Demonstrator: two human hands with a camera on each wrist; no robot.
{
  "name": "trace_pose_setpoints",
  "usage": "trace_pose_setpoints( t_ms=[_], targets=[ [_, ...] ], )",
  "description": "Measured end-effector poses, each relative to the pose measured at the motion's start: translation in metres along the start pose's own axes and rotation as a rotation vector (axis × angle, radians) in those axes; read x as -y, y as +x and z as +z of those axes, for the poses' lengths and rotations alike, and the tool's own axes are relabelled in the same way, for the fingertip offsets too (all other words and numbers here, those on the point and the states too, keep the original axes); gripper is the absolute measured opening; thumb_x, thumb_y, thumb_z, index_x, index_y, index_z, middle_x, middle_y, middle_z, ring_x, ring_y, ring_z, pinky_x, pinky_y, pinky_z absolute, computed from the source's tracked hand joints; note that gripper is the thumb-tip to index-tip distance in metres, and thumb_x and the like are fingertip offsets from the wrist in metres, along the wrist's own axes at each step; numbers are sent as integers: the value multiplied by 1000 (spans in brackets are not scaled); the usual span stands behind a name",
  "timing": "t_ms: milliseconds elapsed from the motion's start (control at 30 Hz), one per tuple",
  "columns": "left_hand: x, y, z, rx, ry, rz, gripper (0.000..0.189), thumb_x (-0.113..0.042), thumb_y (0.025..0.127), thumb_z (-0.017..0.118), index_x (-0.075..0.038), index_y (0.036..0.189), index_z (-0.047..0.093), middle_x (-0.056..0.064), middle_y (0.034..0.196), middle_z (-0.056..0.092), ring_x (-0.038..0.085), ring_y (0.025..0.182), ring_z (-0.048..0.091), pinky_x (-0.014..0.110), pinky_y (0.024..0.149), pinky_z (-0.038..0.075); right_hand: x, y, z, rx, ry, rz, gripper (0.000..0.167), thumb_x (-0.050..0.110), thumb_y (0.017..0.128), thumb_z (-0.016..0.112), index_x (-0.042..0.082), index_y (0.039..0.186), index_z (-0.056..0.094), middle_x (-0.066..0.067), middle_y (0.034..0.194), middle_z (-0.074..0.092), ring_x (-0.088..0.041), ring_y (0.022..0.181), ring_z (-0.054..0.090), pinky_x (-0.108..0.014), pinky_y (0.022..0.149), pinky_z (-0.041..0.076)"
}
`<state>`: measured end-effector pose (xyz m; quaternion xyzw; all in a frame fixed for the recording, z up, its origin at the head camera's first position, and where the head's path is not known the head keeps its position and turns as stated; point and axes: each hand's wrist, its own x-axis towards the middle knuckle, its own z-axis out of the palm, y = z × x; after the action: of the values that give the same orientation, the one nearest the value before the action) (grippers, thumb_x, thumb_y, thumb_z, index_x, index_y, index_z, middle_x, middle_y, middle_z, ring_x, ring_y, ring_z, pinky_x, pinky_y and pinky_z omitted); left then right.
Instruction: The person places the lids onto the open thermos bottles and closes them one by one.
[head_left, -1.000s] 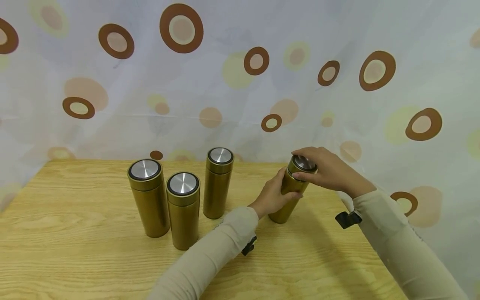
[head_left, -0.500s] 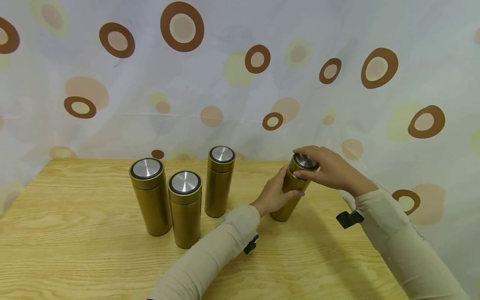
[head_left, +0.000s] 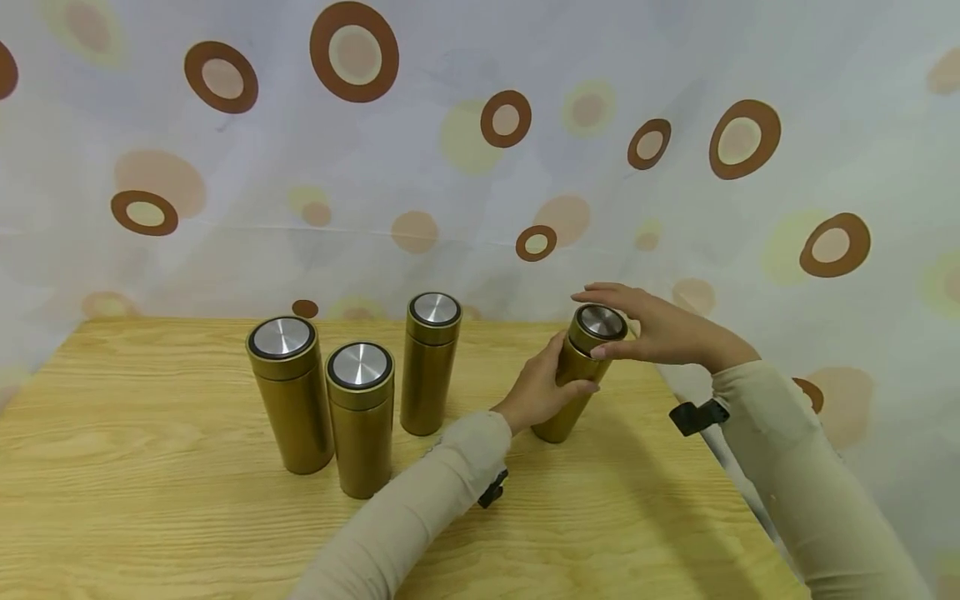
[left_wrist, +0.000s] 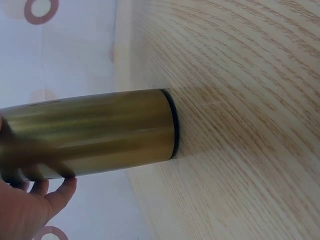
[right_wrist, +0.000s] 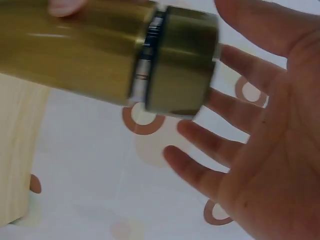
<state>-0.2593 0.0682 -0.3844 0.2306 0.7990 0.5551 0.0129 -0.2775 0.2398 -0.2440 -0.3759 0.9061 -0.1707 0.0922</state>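
At the right of the head view, a gold thermos flask (head_left: 558,423) stands on the table. My left hand (head_left: 542,390) grips its body, thumb on the near side; in the left wrist view the left fingers (left_wrist: 62,195) curl against the flask's wall (left_wrist: 110,132). Its gold lid (head_left: 600,322) has a silver disc on top. A narrow band shows between lid (right_wrist: 182,62) and body in the right wrist view. Around the lid, my right hand (head_left: 667,329) is spread, fingers fairly straight and off the top. Whether the right thumb touches the lid I cannot tell.
Three similar gold flasks stand upright to the left: one far left (head_left: 300,421), one nearer (head_left: 365,446), and one farther back (head_left: 429,383). All sit on the wooden table (head_left: 165,500). Behind it hangs a patterned cloth (head_left: 262,183).
The right hand has loosened from the lid; its fingers have lifted and spread, uncovering the silver top. My left hand keeps its grip on the flask. The whole view has shifted slightly.
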Motion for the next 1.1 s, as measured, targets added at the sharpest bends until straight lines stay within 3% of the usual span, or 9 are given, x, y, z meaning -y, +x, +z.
trace_pose_setpoints(
  t_ms=[67, 233, 367, 500, 667, 833, 1100],
  targets=[
    [1, 0, -1, 1, 1, 0, 81, -36, 90, 67, -17, 152, 19, 4, 143, 45, 19, 125, 50, 36, 104, 42, 5, 2, -6, 49, -6, 3, 67, 30, 89, 70, 12, 146, 40, -18, 152, 29, -43, 138, 26, -67, 104, 29],
    [3, 1, -2, 4, 2, -7, 83, -37, 89, 66, -16, 153, 17, 4, 145, 44, 19, 127, 49, 36, 104, 42, 15, 9, -13, 137, -35, -10, 58, 18, 90, 69, 11, 142, 44, -16, 144, 42, -36, 128, 44, -55, 99, 42],
    [3, 2, 0, 2, 12, -13, 84, -38, 89, 67, -16, 153, 17, 4, 145, 43, 18, 127, 48, 35, 104, 42, 17, 12, -16, 151, -64, 9, 56, 8, 88, 69, 11, 140, 48, -15, 140, 47, -34, 122, 50, -52, 96, 46],
    [3, 2, 0, -1, 20, -14, 83, -37, 89, 66, -16, 153, 18, 4, 143, 45, 18, 125, 50, 35, 103, 43, 18, 11, -16, 145, -70, 36, 55, 10, 89, 69, 10, 139, 48, -16, 138, 48, -33, 119, 52, -50, 92, 49],
    [1, 1, -1, -3, 22, -9, 81, -37, 89, 66, -18, 152, 19, 3, 140, 48, 17, 120, 53, 34, 100, 45, 18, 12, -11, 81, -155, 80, 54, 28, 92, 66, 5, 138, 48, -18, 130, 53, -30, 107, 57, -46, 83, 52],
    [2, 0, 0, -7, 13, -8, 80, -36, 89, 66, -22, 152, 19, 1, 141, 47, 16, 122, 51, 33, 101, 44, 14, 15, -2, -20, -243, 158, 59, 49, 89, 64, 3, 126, 56, -12, 112, 63, -22, 89, 60, -39, 72, 52],
    [0, -1, -1, -8, 8, -16, 82, -37, 89, 66, -24, 153, 16, 0, 146, 42, 18, 127, 48, 35, 104, 42, 8, 15, 13, -173, -248, 249, 64, 57, 86, 62, -1, 113, 60, -13, 96, 66, -22, 79, 62, -38, 67, 53]
  ],
)
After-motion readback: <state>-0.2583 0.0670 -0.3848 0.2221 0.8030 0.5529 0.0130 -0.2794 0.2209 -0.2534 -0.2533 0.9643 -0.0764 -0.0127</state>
